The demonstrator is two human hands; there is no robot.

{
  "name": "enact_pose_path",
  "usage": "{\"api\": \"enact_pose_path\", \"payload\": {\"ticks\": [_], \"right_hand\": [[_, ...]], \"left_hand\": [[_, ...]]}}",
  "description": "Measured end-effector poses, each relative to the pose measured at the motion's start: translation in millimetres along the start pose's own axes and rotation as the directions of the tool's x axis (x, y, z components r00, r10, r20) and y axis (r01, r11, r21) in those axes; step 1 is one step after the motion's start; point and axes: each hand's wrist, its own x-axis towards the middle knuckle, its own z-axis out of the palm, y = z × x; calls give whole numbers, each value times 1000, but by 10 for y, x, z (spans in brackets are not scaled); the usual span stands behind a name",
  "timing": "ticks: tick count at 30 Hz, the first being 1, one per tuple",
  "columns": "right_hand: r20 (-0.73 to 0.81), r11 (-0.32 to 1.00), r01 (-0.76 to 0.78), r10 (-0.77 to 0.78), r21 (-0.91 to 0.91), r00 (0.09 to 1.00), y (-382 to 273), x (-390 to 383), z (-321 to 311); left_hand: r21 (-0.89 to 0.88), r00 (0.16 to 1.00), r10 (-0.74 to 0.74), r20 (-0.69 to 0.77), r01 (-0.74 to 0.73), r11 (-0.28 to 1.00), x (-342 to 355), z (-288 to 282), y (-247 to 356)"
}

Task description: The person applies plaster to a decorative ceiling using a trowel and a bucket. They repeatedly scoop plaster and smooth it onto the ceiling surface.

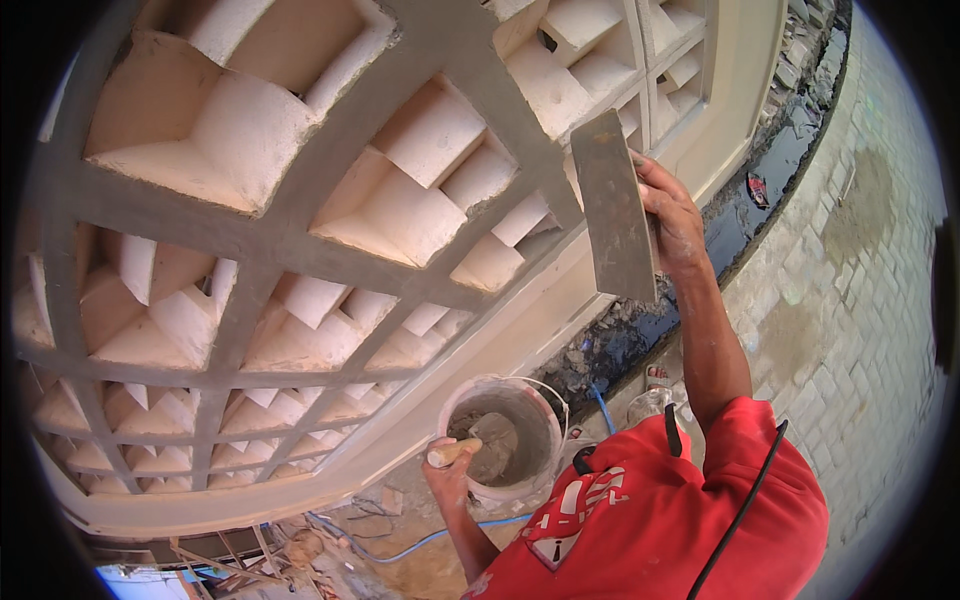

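My left hand (450, 482) is closed round the pale wooden handle of a trowel (455, 452) at the rim of a bucket (552, 440). Its blade end, caked in grey mortar (494, 446), is inside the bucket. My right hand (672, 215) is raised higher up, gripping a flat rectangular plastering float (612, 205) from behind. The float's grey, smeared face is turned toward the wall, and its handle is hidden. Beside it stands a lattice block wall (285, 215) with grey-coated ribs around pale, angled recesses. The float looks close to the ribs; contact cannot be made out.
Along the wall's foot runs a pale ledge (540, 305), then a dark, wet trench (745, 225) with rubble. Grey paving (800, 340) lies to the right. A blue hose (430, 545) crosses the ground below the bucket, near scrap wood (240, 565) at lower left.
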Motion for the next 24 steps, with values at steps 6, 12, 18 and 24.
{"api": "enact_pose_path", "payload": {"ticks": [6, 12, 18, 24], "right_hand": [[155, 981, -34, 65, -189, 986, -484, 588, -109], [312, 950, -28, 131, -312, 941, -644, 824, 23], [427, 919, -78, 253, -386, 868, -538, 943, -58], [462, 923, -1, 193, -385, 866, -437, 822, -128]], "left_hand": [[-63, 999, 23, -33, -25, 998, -81, 206, 66], [-50, 997, 24, -73, -28, 998, -234, 444, 129], [-114, 995, -22, -94, 11, 993, -367, 610, 153], [-107, 993, -25, -119, 12, 994, -417, 656, 60]]}}
